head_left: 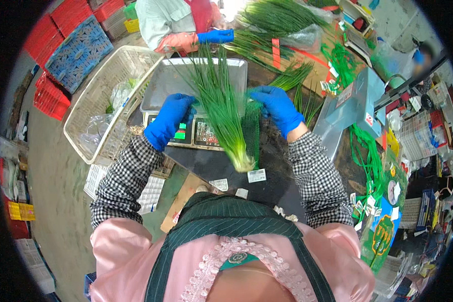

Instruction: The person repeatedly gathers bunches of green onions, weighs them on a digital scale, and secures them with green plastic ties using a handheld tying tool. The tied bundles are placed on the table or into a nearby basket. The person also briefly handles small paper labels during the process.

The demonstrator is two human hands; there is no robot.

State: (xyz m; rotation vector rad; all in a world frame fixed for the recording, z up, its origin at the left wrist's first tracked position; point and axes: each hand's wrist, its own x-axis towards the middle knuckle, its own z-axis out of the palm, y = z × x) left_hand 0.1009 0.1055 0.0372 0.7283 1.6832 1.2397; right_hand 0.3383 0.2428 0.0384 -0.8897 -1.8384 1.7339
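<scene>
A bunch of scallions [221,109] lies slantwise over a digital weighing scale [162,87], its pale root end [243,160] towards me. To its right, my blue-gloved right hand [277,107] pinches green mesh netting [252,132], which hangs down beside the bunch. A white printed label [256,175] sits at the netting's lower end. My left hand [173,117], gloved in blue too, is closed at the bunch's left edge on what looks like a strip of the same netting. The fingertips are partly hidden, and motion blurs the netting by the right hand.
A white plastic basket [98,151] holding clear bags stands left of the scale. Across the table, a co-worker's gloved hand [216,36] is near piled scallions [279,17]. At right are a grey-blue machine [362,102] and hanging green netting [366,151]. Red crates [47,37] are stacked far left.
</scene>
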